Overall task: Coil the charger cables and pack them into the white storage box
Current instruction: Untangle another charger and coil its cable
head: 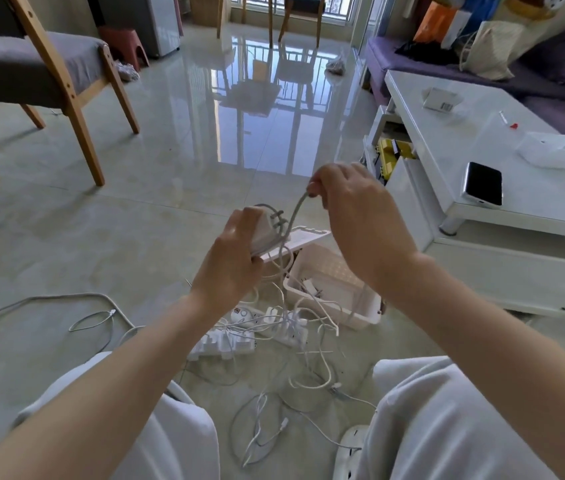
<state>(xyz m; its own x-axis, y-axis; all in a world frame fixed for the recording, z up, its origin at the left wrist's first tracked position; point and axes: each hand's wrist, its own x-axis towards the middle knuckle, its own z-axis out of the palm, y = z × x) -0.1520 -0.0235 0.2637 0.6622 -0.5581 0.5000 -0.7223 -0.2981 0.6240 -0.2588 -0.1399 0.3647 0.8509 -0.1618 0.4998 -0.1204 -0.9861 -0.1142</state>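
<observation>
Two hands are raised above the floor. The left hand [236,258] grips a white charger [263,233] with some turns of grey cable [296,211] around it. The right hand [354,216] pinches the same cable higher up, with curled fingers. Below them the white box [360,317] stands open on the floor, its lid [309,237] just behind it. Many loose cables [312,358] lie tangled in front of the box, between the knees
</observation>
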